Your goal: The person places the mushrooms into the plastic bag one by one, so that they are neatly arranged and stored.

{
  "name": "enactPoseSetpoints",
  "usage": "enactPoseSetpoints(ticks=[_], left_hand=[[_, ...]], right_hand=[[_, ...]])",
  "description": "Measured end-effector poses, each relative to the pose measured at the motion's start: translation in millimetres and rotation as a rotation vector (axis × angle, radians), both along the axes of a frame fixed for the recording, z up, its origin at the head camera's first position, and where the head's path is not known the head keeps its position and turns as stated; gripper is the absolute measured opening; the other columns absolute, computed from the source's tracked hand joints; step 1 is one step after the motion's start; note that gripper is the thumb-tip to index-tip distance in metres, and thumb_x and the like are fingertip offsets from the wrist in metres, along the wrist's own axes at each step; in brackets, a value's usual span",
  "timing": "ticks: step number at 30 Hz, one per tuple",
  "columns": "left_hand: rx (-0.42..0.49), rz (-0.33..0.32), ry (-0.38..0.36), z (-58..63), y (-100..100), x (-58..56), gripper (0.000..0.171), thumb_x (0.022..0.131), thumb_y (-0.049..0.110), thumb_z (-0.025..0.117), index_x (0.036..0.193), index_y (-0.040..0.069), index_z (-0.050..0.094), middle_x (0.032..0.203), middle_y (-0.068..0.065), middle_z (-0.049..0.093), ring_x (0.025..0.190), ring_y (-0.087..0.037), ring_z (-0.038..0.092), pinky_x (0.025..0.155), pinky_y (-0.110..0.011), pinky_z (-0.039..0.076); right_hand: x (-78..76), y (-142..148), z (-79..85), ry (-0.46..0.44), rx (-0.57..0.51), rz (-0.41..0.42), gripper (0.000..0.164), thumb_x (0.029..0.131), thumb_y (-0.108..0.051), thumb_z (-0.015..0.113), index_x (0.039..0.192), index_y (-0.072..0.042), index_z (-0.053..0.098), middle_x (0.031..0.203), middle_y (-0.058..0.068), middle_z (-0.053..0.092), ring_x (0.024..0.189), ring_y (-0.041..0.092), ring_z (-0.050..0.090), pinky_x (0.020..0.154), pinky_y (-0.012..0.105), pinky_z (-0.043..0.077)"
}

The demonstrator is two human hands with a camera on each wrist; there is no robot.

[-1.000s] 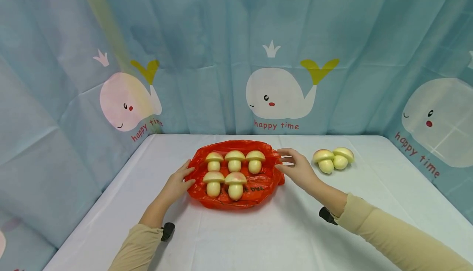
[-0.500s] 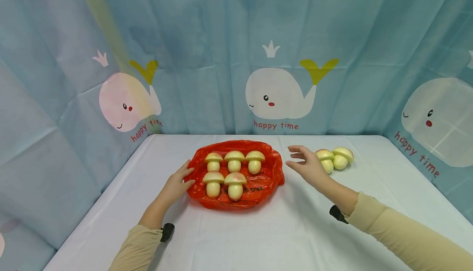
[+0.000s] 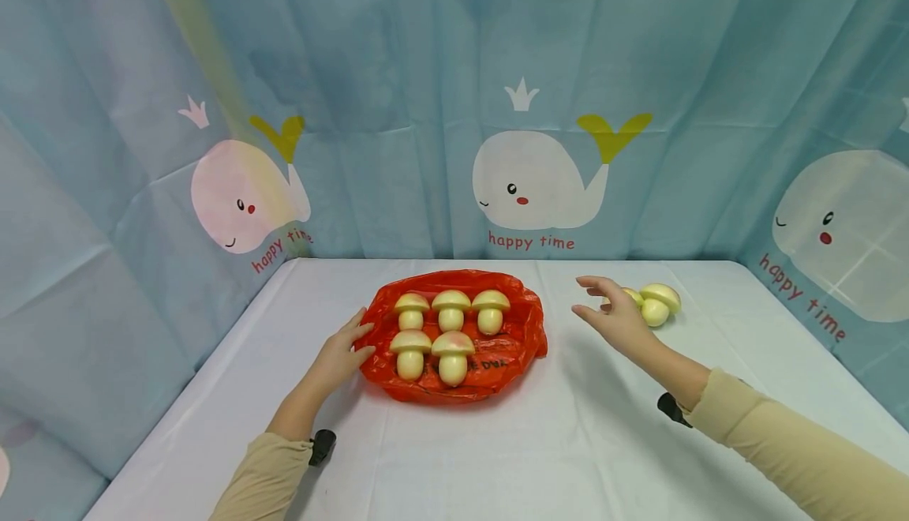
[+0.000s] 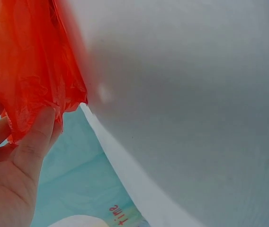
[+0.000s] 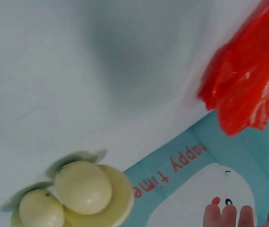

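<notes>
An opened red plastic bag (image 3: 521, 339) lies on the white table, its rim rolled out like a shallow bowl. Several pale yellow-green toy mushrooms (image 3: 453, 359) rest on it in two rows. My left hand (image 3: 339, 357) pinches the bag's left rim; in the left wrist view the thumb (image 4: 36, 142) lies over the red film. Right of the bag, my right hand (image 3: 616, 320) is held above the table, fingers spread and gently bent, holding nothing. Two more toy mushrooms (image 3: 659, 301) sit behind it, one partly hidden by the hand.
A light blue curtain (image 3: 398, 110) printed with whales hangs along the table's back and sides. The white tablecloth (image 3: 454, 466) covers the table up to its back edge. Dark wrist cameras (image 3: 323, 446) are strapped under both forearms.
My right hand has left the bag's right rim and moved right, toward the two separate toy mushrooms, now overlapping one. My left hand and the bag stay put.
</notes>
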State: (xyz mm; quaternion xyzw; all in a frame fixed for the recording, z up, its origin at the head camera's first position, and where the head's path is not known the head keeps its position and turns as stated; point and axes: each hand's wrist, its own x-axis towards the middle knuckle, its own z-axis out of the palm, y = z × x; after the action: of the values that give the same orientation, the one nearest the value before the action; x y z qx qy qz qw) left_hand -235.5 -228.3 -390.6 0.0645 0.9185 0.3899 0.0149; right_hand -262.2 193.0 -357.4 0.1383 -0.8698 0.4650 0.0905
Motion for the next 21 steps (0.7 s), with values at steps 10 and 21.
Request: enactPoseSetpoints(ticks=[10,21], left_hand=[[0.005,0.001,-0.002,0.1,0,0.4,0.049,0.095,0.001,0.054,0.140,-0.015,0.039,0.157,-0.025,0.018,0.143,-0.045,0.016,0.111,-0.056,0.024],[0.011,0.004,-0.002,-1.0,0,-0.4,0.049,0.095,0.000,0.053,0.139,-0.016,0.038,0.157,-0.026,0.017,0.143,-0.046,0.015,0.111,-0.056,0.023]], right_hand=[[-9.1,23,-9.6,0.066,0.168,0.014,0.054,0.089,-0.007,0.068,0.137,0.007,0.046,0.140,0.030,0.044,0.131,0.047,0.037,0.106,0.062,0.031],[-20.2,46,-14.5,0.052,0.312,-0.002,0.073,0.087,-0.019,0.073,0.145,0.005,0.036,0.146,0.037,0.031,0.135,0.054,0.025,0.104,0.069,0.025]])
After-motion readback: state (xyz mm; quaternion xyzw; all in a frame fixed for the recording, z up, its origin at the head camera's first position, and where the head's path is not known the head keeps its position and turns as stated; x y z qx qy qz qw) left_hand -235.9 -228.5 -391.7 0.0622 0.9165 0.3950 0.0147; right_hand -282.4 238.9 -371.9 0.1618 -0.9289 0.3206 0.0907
